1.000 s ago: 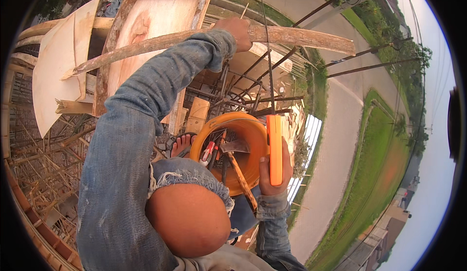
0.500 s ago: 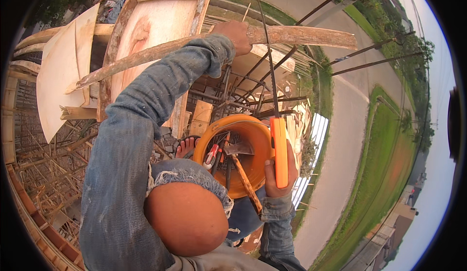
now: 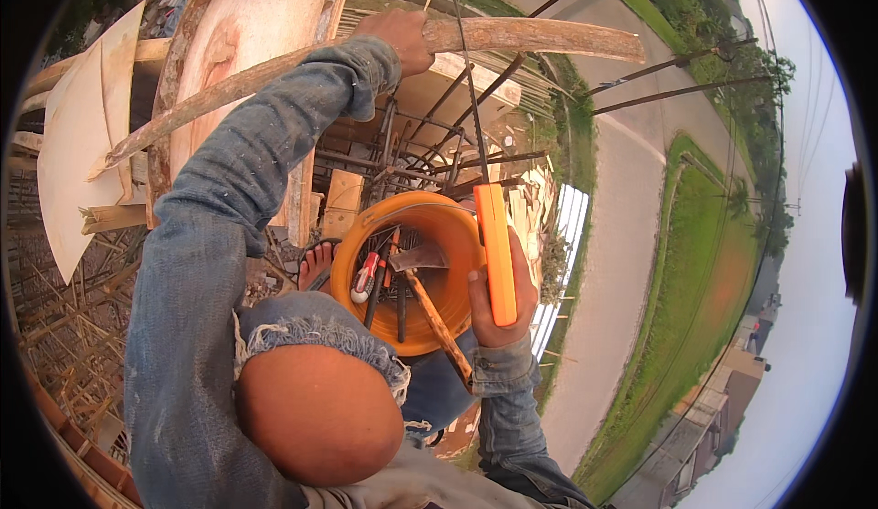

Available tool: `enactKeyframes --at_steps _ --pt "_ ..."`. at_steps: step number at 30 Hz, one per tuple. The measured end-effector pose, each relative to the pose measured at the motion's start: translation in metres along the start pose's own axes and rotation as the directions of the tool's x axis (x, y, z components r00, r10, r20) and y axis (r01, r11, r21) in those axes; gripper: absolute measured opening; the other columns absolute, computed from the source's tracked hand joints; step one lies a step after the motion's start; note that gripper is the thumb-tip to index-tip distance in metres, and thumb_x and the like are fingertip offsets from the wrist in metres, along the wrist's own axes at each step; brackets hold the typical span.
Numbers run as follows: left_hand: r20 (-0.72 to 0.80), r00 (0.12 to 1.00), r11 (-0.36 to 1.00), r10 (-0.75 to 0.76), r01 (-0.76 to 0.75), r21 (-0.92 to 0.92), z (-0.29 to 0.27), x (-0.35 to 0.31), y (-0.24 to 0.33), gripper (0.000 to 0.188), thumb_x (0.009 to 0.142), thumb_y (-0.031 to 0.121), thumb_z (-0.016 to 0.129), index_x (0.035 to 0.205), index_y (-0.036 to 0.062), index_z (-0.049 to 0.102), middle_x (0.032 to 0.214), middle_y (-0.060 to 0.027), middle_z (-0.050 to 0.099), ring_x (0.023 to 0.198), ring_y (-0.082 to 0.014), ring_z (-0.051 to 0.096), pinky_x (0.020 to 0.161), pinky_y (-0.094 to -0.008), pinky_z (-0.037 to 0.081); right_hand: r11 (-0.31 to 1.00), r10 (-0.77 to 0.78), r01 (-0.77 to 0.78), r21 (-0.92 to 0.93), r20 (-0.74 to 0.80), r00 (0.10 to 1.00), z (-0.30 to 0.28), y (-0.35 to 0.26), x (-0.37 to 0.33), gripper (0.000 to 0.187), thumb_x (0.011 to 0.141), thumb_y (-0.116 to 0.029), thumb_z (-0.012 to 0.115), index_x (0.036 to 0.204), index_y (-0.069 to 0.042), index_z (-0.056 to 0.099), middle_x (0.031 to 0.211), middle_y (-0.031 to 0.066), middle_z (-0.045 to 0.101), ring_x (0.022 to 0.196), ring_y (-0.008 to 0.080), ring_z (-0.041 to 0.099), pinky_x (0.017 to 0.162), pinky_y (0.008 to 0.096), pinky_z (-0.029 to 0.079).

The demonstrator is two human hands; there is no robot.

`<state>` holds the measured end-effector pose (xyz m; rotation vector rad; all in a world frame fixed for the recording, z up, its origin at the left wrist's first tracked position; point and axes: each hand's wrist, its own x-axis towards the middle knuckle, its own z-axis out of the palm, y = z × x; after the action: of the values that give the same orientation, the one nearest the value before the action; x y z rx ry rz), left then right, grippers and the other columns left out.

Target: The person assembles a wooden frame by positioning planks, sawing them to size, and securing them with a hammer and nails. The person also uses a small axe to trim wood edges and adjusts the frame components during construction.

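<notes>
My left hand (image 3: 398, 41) is wrapped round a long, bark-edged wooden pole (image 3: 540, 38), pressing it across the frame of a plywood panel (image 3: 265, 20). In my right hand (image 3: 512, 294) is a handsaw (image 3: 495, 253) with an orange handle. Its thin dark blade runs away from me and crosses the pole just right of my left hand. Whether the teeth have cut into the wood cannot be made out. Below the blade stands an orange bucket (image 3: 346, 267). A hatchet-like tool (image 3: 428, 303) with a wooden handle leans in it, beside a red and white tool (image 3: 366, 276).
Thin plywood sheets (image 3: 82, 143) hang at the left, above a lattice of sticks. Steel rebar (image 3: 421, 148) stands beyond the bucket. My bent knee (image 3: 320, 413) is close below it. A road (image 3: 622, 262) and grass (image 3: 677, 289) lie far down at the right.
The whole view has shifted, so things appear further left and higher. Against the bucket, the saw handle has slid slightly away from me. Both grips are the same.
</notes>
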<state>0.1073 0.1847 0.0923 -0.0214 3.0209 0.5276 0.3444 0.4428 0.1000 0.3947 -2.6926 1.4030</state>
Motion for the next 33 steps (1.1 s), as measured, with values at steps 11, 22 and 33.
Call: enactKeyframes --at_steps 11,22,33 --pt "-0.007 1.0 1.0 0.028 -0.028 -0.012 0.004 0.002 0.004 0.041 0.079 0.026 0.057 0.113 0.0024 0.06 0.106 -0.0216 0.066 0.1 -0.0363 0.065 0.089 -0.0442 0.052 0.988 -0.139 0.145 0.06 -0.094 0.986 0.038 0.017 0.11 0.059 0.082 -0.003 0.061 0.139 0.001 0.045 0.098 0.0096 0.065 0.081 0.012 0.059 0.075 0.028 0.05" --pt "0.071 0.997 0.999 0.006 -0.003 -0.043 -0.001 0.002 0.003 0.044 0.078 0.023 0.055 0.116 0.001 0.059 0.11 -0.0217 0.066 0.103 -0.0363 0.064 0.089 -0.0437 0.052 0.997 -0.038 0.041 0.067 -0.04 0.998 0.015 0.006 0.053 0.058 0.082 -0.002 0.061 0.137 0.003 0.045 0.098 0.0092 0.064 0.07 0.0116 0.056 0.067 0.027 0.05" --pt "0.07 0.992 0.99 0.101 -0.108 0.095 0.008 0.005 0.002 0.046 0.079 0.024 0.058 0.12 0.0027 0.059 0.111 -0.0229 0.065 0.102 -0.0365 0.064 0.089 -0.0447 0.053 0.977 0.15 -0.141 -0.161 0.046 0.988 -0.03 -0.025 -0.099 0.063 0.081 -0.004 0.062 0.139 0.009 0.039 0.124 0.0205 0.062 0.082 0.0157 0.066 0.077 0.0291 0.053"
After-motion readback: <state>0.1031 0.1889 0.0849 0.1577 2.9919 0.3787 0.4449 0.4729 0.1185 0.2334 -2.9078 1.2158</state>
